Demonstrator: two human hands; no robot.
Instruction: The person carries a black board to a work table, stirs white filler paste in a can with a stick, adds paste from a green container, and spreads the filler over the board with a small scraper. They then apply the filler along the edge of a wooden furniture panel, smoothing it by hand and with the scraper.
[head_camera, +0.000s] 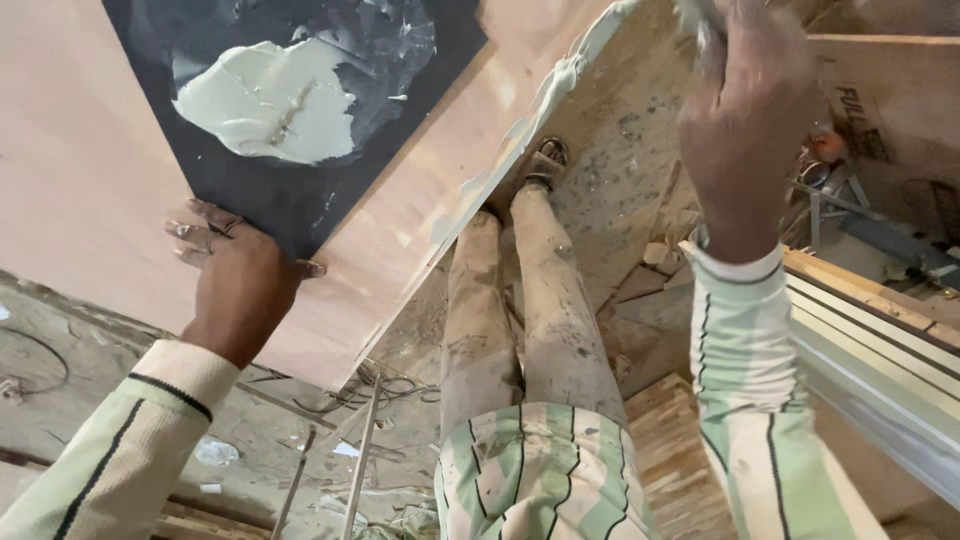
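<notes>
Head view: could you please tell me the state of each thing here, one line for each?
Left hand: grips the lower edge of the black board.
Black board: tilted, lying against the plywood sheet, smeared.
Pale putty: thick heap on the black board.
Plywood sheet: tilted, its right edge coated with putty.
Right hand: raised, closed on something blurred; what it is cannot be told.
Stacked panels: lying flat at right.

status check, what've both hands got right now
Left hand grips black flat board bearing pale putty lump. Right hand raised, tool blurred. Putty-smeared edge of tan plywood sheet between them.
</notes>
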